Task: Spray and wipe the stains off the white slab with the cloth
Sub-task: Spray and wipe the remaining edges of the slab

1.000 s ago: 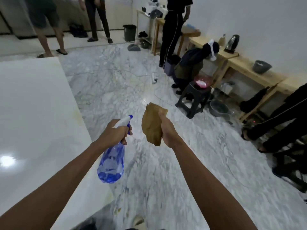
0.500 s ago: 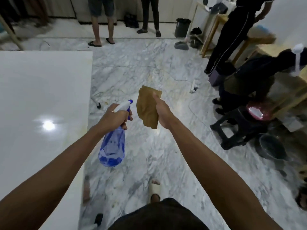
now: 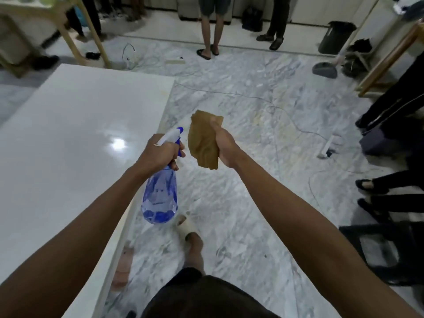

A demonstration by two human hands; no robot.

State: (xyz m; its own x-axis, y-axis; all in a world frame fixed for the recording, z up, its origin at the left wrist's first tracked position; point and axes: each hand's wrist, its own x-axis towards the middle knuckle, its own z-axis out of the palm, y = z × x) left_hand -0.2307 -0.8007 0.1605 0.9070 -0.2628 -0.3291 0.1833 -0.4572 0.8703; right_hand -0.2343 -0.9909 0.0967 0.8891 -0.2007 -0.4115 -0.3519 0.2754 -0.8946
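A large glossy white slab [image 3: 68, 138] fills the left of the head view, with faint yellowish stains near its far right corner and along its right edge. My left hand [image 3: 158, 154] grips the neck of a clear blue spray bottle [image 3: 160, 198] with a white and blue trigger head, hanging just off the slab's right edge. My right hand [image 3: 223, 148] holds a brown cloth [image 3: 203, 138] up beside the bottle, over the marble floor. Both hands are in the air, apart from the slab.
Several people stand around: legs at the far side [image 3: 211, 26] and at the right [image 3: 390, 106]. Cables and a power strip [image 3: 327, 148] lie on the marble floor. A black stool [image 3: 385, 249] is at lower right, a bin [image 3: 337, 37] far right, wooden table legs [image 3: 91, 35] behind the slab.
The view has swung left and down, bringing more of the slab into sight. Both hands keep the same grip and stay close together.
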